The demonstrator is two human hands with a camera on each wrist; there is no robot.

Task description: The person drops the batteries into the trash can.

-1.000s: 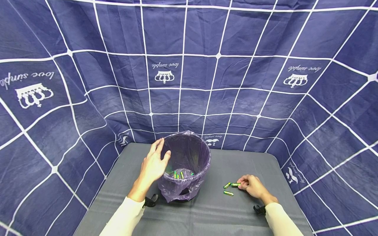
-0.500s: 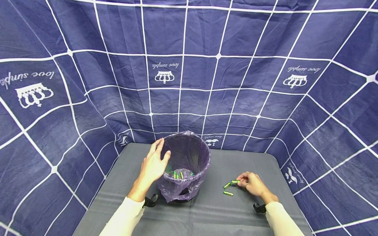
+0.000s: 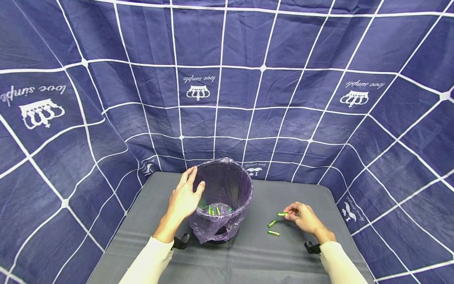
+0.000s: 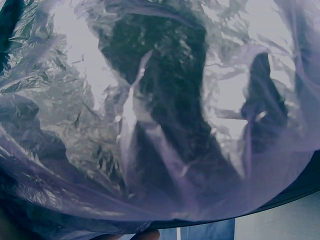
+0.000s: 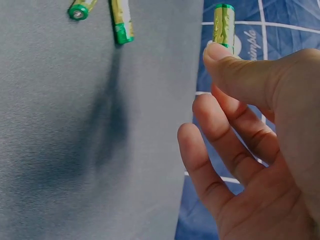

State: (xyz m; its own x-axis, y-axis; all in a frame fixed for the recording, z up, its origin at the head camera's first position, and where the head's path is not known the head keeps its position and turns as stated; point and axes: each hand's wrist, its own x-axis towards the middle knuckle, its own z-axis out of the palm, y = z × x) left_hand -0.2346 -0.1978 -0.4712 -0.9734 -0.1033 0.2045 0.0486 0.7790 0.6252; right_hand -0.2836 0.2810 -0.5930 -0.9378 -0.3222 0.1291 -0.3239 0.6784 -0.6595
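Your right grip (image 3: 304, 217) pinches a battery (image 3: 281, 214) right of the bin (image 3: 225, 183); your left grip (image 3: 184, 200), fingers extended, rests at its left rim.

Place: a cloth-walled booth; the kind of room beyond cannot be told. Three sides are closed in by hung navy cloth (image 3: 241, 86), printed with white grid lines (image 3: 263, 67), crowns (image 3: 198, 93) and the upside-down words "love simple" (image 3: 200, 79). Between them is set a grey, fabric-covered surface (image 3: 255, 260), bordered closely by the hangings.

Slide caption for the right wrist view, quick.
Right hand pinches one battery; two more lie on the grey table.
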